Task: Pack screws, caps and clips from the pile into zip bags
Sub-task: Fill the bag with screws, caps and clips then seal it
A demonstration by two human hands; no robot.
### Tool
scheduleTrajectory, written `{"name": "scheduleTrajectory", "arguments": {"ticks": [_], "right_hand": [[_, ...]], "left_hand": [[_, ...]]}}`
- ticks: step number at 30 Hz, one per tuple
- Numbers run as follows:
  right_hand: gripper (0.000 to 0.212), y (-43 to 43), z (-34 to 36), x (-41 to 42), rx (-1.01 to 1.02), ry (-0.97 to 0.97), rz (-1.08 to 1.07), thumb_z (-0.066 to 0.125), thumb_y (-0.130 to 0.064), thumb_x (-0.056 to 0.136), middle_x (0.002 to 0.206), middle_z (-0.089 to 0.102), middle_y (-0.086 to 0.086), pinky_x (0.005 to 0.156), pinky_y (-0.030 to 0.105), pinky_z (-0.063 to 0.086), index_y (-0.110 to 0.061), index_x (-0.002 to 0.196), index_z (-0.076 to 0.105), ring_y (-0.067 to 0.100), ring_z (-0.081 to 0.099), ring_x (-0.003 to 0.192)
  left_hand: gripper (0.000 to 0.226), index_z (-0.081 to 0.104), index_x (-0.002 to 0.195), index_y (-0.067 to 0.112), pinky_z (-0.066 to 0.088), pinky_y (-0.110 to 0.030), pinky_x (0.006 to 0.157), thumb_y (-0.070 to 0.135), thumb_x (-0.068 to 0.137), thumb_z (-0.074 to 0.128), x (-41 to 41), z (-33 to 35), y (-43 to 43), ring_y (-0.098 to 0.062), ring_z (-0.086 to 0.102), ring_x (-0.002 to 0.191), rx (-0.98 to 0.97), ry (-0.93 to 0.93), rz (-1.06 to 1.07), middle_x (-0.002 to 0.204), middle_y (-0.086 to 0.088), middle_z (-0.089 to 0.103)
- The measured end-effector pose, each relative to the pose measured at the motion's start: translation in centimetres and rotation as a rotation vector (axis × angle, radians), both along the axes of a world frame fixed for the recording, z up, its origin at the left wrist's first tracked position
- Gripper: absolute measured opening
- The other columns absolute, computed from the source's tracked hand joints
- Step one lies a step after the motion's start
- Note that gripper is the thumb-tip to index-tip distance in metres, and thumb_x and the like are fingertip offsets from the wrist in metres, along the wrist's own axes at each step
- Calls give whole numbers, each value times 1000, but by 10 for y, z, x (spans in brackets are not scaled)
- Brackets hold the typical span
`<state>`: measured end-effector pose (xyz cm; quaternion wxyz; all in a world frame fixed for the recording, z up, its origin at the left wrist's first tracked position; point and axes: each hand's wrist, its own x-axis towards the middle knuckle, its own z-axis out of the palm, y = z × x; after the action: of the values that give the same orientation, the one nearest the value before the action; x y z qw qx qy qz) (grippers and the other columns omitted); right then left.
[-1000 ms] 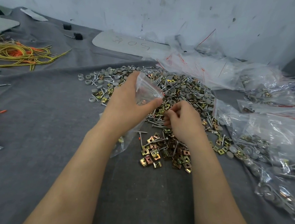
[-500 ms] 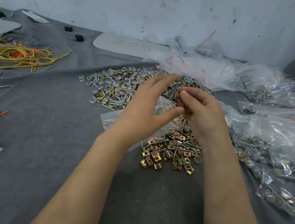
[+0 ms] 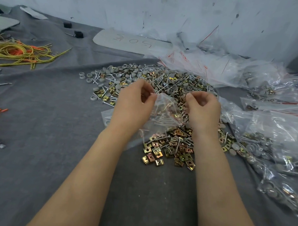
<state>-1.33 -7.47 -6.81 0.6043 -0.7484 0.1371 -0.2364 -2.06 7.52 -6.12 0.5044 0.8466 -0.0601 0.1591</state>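
The pile (image 3: 165,82) of screws, caps and clips sprawls toward 12 o'clock; over its near edge hangs the zip bag (image 3: 164,112), mouth pointing 12, long axis 1-to-7, left hand (image 3: 134,104) and right hand (image 3: 203,110) each pinching its top edge

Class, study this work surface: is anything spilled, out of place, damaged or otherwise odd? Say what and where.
Nothing looks damaged. A few grey caps lie strayed off the left edge of the pile, and tangled yellow and orange cords at far left have no part in the packing.
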Motion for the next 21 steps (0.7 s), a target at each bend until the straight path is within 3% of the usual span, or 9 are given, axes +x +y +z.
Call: {"name": "scheduleTrajectory", "arguments": {"ticks": [2, 4, 6, 8, 11, 13, 16, 19, 21], "right_hand": [[6, -2, -4, 1, -152, -19, -45, 65, -17, 89, 83, 61, -9, 81, 29, 51, -18, 91, 60, 3, 57, 77], [8, -2, -6, 0, -187, 88, 97, 63, -21, 91, 83, 65, -6, 79, 31, 51, -22, 83, 63, 6, 60, 78], [28, 1, -6, -2, -166, 197, 259, 53, -31, 97, 80, 69, -4, 68, 26, 45, -23, 74, 68, 9, 62, 78], [40, 3, -3, -3, -143, 173, 256, 43, -39, 100, 79, 70, -4, 65, 22, 39, -23, 72, 67, 11, 64, 79], [29, 2, 0, -2, -132, -19, 183, 48, -43, 97, 80, 67, -9, 69, 19, 46, -25, 82, 65, 6, 63, 78], [20, 2, 2, -5, -118, -44, 340, 57, -42, 92, 74, 67, -12, 64, 14, 47, -25, 88, 65, 0, 62, 70], [6, 3, 4, -7, -143, -25, 531, 66, -27, 89, 69, 68, -13, 63, 16, 49, -23, 85, 67, -2, 62, 65], [11, 1, 4, -6, -94, -16, 427, 65, -20, 90, 65, 66, -9, 63, 25, 52, -21, 79, 64, 2, 60, 61], [13, -4, 0, -3, -169, -6, 244, 64, -24, 91, 71, 65, -8, 64, 31, 51, -24, 78, 60, 5, 62, 66]], "left_hand": [[10, 55, 89, 27, 49, -11, 65, 20, 93, 61, 1, 1, 5, -4, 58, 76, -85, 39, 22, 85, 9, 62], [14, 54, 87, 28, 53, -20, 74, 18, 93, 61, 1, 3, 7, -11, 62, 82, -157, 66, 19, 88, 6, 64], [14, 55, 87, 27, 55, -30, 82, 15, 93, 60, 0, 5, 7, -15, 64, 86, -211, 95, 2, 90, 3, 65], [16, 56, 87, 27, 56, -32, 83, 13, 93, 60, -1, 6, 7, -14, 66, 86, -234, 108, -28, 89, 3, 66], [15, 57, 89, 27, 56, -24, 78, 13, 93, 61, -2, 5, 1, -10, 65, 85, -205, 93, -84, 90, 6, 66], [15, 55, 94, 26, 53, -14, 72, 13, 91, 62, -5, 3, -8, -4, 63, 83, -140, 46, -112, 90, 10, 64], [20, 52, 98, 23, 53, -12, 72, 7, 90, 61, -8, 0, -16, 2, 63, 80, -81, -22, -152, 87, 12, 63], [27, 53, 111, 21, 51, -10, 78, 9, 89, 64, -9, -1, -17, 3, 63, 88, -76, -15, -227, 94, 13, 65], [41, 52, 125, 20, 48, -14, 88, 18, 88, 67, -8, -3, -18, -1, 60, 99, 25, -25, -227, 108, 10, 64]]}}
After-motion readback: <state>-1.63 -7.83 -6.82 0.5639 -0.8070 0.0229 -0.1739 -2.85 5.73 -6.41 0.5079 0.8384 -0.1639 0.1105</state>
